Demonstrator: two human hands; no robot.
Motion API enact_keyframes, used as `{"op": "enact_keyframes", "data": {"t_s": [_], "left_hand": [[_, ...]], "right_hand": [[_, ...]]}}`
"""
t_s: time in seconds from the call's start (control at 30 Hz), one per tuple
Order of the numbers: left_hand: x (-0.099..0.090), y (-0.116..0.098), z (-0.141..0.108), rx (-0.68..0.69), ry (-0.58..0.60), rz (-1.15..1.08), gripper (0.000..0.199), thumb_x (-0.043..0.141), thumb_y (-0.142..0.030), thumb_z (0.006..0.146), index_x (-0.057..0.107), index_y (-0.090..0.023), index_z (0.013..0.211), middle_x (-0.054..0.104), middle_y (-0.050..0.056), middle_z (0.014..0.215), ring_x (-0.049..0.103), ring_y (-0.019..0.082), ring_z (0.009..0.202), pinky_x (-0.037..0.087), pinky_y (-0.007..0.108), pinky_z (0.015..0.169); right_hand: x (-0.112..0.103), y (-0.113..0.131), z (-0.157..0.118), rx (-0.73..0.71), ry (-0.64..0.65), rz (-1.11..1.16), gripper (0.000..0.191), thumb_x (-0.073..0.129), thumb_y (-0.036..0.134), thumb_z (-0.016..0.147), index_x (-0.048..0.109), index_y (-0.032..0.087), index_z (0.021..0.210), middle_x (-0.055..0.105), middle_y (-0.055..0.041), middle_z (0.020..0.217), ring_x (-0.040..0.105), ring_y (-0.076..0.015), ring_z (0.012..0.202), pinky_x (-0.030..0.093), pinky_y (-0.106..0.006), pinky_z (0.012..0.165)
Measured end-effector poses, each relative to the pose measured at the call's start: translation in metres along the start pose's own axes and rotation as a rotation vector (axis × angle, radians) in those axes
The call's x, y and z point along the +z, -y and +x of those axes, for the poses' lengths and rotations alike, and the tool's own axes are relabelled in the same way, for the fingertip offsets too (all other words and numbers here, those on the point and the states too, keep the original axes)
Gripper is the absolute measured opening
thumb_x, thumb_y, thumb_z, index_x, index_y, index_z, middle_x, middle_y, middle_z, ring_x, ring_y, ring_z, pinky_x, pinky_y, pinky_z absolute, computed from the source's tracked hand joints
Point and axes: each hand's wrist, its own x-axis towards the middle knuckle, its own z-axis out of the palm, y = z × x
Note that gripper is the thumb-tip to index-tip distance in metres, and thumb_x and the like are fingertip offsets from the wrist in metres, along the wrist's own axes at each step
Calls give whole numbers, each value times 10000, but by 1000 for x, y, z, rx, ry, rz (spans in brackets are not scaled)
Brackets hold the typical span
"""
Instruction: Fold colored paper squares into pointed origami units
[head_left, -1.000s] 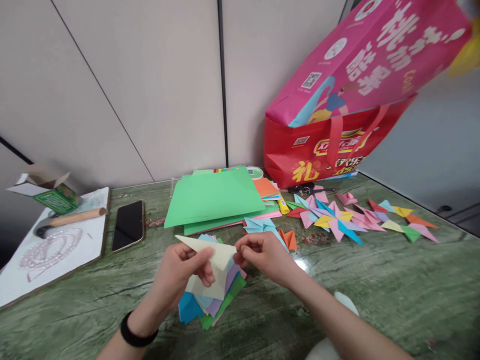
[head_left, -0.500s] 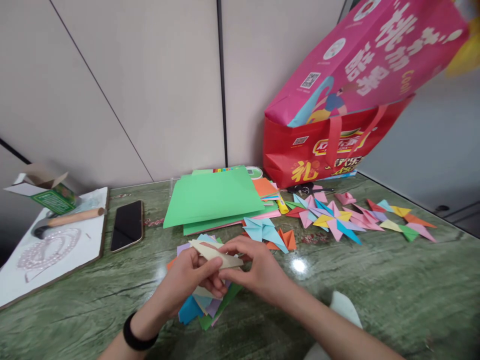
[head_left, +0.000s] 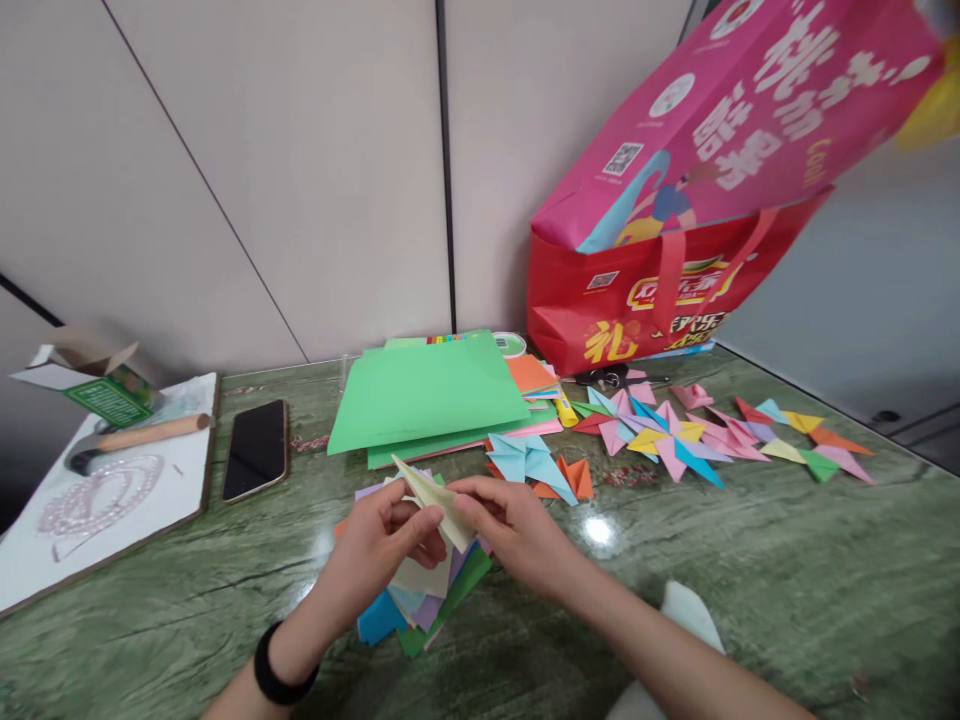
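A folded cream paper (head_left: 439, 505) is held between both hands above a loose pile of coloured paper sheets (head_left: 450, 600). My left hand (head_left: 379, 535) pinches its left edge between thumb and fingers. On the opposite side, my right hand (head_left: 514, 525) grips it with thumb on top and fingers behind. The paper is tilted, with one sharp point toward the upper left. Just beyond the right hand lie a light blue folded paper piece (head_left: 525, 460) and an orange folded paper piece (head_left: 574, 480).
Behind the hands is a stack of green paper (head_left: 427, 395). Folded paper stars (head_left: 667, 435) spread rightward in front of a red bag (head_left: 585, 300) topped by a pink bag (head_left: 622, 180). At left are a phone (head_left: 255, 450), a hammer (head_left: 142, 437) and an opened box (head_left: 112, 390) on a white board (head_left: 172, 490).
The cream paper has turned, so its point now rises to the upper left and its other end slopes down. My right thumb has shifted onto the paper's upper face.
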Motion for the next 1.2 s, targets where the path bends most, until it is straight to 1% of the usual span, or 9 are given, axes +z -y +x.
{"op": "enact_keyframes", "data": {"t_s": [0.1, 0.2, 0.47, 0.6, 0.7, 0.8, 0.9, 1.03, 1.2], "left_hand": [[0, 1, -1, 14, 7, 3, 266, 581, -404, 763, 539, -147, 819, 669, 21, 552, 640, 163, 515, 521, 260, 508], [-1, 1, -1, 18, 1, -10, 286, 584, -414, 759, 540, -149, 856, 666, 17, 559, 640, 165, 511, 525, 271, 510], [-1, 1, 0, 39, -26, 5, 289, 609, -378, 745, 562, -138, 898, 657, 33, 661, 640, 172, 551, 533, 288, 516], [-1, -2, 0, 58, -60, 21, 275, 618, -363, 732, 571, -136, 879, 652, 58, 783, 636, 171, 590, 532, 287, 506], [-2, -2, 0, 57, -99, 22, 234, 637, -356, 708, 556, -148, 778, 631, 29, 691, 627, 174, 599, 522, 278, 506], [-2, -1, 1, 61, -112, 25, 230, 642, -360, 698, 535, -157, 711, 610, 11, 616, 609, 168, 589, 501, 258, 487], [-3, 1, 2, 71, -116, 32, 241, 644, -368, 693, 522, -161, 697, 607, 9, 613, 585, 151, 555, 481, 241, 455], [-3, 2, 3, 71, -115, 46, 247, 644, -369, 692, 515, -159, 704, 596, -7, 573, 537, 117, 476, 455, 222, 430], [-4, 1, 1, 62, -126, 41, 250, 653, -377, 678, 560, -150, 726, 590, -26, 540, 517, 104, 431, 419, 205, 411]], "right_hand": [[-1, 2, 1, 32, 4, 6, 256, 436, 277, 854, 667, 171, 885, 590, 0, 659, 470, -109, 527, 351, -208, 484], [-1, 1, 1, 45, 0, 26, 250, 442, 295, 849, 659, 171, 835, 532, 15, 609, 430, -98, 491, 326, -200, 454], [-2, 2, 2, 79, -28, 33, 248, 449, 291, 827, 626, 151, 726, 530, 5, 623, 442, -104, 530, 330, -205, 471], [-3, 3, 2, 75, -73, 38, 233, 456, 277, 816, 642, 150, 759, 576, -10, 663, 495, -123, 593, 373, -216, 525], [-4, 2, 3, 74, -102, 76, 217, 465, 272, 807, 649, 156, 796, 616, -18, 711, 536, -133, 640, 413, -227, 573], [-3, 1, 4, 98, -88, 152, 207, 490, 298, 795, 639, 156, 807, 633, -22, 735, 560, -134, 650, 442, -239, 587], [-4, 1, 5, 134, -51, 256, 222, 551, 347, 762, 629, 155, 840, 647, -29, 747, 581, -136, 649, 460, -247, 579], [-5, 2, 4, 168, -50, 325, 274, 661, 350, 671, 628, 146, 850, 663, -48, 796, 605, -150, 700, 475, -269, 643], [-5, 4, 3, 191, -11, 362, 341, 727, 328, 602, 625, 141, 869, 655, -45, 812, 571, -130, 651, 441, -235, 543]]}}
